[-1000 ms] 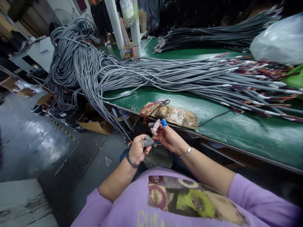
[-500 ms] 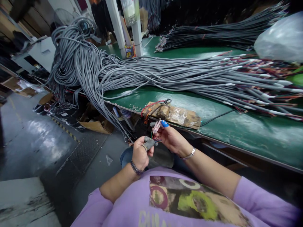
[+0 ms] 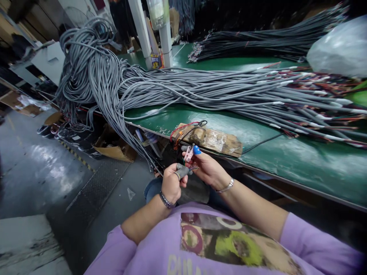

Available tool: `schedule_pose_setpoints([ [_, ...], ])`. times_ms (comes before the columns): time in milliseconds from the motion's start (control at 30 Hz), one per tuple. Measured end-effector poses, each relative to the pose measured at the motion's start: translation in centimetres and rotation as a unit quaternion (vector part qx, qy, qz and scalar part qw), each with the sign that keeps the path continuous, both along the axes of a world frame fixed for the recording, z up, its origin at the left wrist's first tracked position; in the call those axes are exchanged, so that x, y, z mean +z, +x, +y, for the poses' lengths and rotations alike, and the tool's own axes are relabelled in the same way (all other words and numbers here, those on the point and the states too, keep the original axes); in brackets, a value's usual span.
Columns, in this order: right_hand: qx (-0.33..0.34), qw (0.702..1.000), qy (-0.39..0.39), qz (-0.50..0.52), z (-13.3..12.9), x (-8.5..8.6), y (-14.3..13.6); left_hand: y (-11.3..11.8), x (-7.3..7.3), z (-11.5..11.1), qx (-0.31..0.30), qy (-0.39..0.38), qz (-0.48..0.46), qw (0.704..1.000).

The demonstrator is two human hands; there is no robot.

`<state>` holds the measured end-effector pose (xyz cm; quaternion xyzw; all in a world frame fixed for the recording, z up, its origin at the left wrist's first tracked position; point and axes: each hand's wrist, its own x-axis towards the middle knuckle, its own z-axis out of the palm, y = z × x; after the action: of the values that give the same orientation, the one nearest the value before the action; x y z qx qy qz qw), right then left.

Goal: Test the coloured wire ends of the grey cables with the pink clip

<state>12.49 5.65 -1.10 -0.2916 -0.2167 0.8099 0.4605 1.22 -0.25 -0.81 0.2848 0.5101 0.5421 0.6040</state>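
Note:
My left hand (image 3: 173, 182) wears grey finger covers on thumb and finger and pinches the thin coloured wires (image 3: 192, 167) at a cable end. Just to its right, my right hand (image 3: 208, 168), with a blue cover on one fingertip, is closed on a small whitish-pink connector (image 3: 188, 153). The wires run between the two hands, which nearly touch in front of the bench edge. Behind them a taped wooden board (image 3: 219, 142) with red and black leads lies at the bench edge.
Long grey cables (image 3: 172, 86) spread over the green bench (image 3: 286, 164) and hang down at its left end. Dark cables (image 3: 258, 42) and a plastic bag (image 3: 341, 47) lie farther back. An open cardboard box (image 3: 116, 147) stands below, left of the bench.
My right hand has shifted slightly left with the connector, and my left hand's fingers have turned a little around the wires. The view has moved slightly.

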Motion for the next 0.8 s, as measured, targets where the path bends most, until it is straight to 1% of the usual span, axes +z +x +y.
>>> schedule_pose_setpoints([
  [67, -0.003, 1.000, -0.006, 0.003, -0.1, 0.0, -0.1, 0.0, -0.1, -0.1, -0.002, 0.001, -0.001, 1.000],
  [200, 0.013, 1.000, 0.003, 0.014, -0.2, 0.1, 0.0, -0.1, 0.1, -0.4, 0.004, 0.015, -0.008, 1.000],
  [400, 0.069, 0.997, -0.017, 0.011, -0.2, 0.3, 0.5, -0.1, 0.4, -1.3, 0.018, 0.027, -0.008, 0.999],
  [467, 0.072, 0.997, -0.010, 0.007, -0.1, 0.3, 0.6, -0.1, 0.4, -1.5, 0.025, 0.027, -0.008, 0.999],
  [633, 0.038, 0.998, 0.037, -0.022, -0.1, -0.3, 0.6, 0.0, 0.3, -1.5, 0.037, 0.026, -0.020, 0.999],
  [800, -0.030, 0.990, 0.107, -0.083, -0.2, -1.4, 0.3, -0.1, 0.3, -1.1, 0.033, 0.018, -0.028, 0.999],
])
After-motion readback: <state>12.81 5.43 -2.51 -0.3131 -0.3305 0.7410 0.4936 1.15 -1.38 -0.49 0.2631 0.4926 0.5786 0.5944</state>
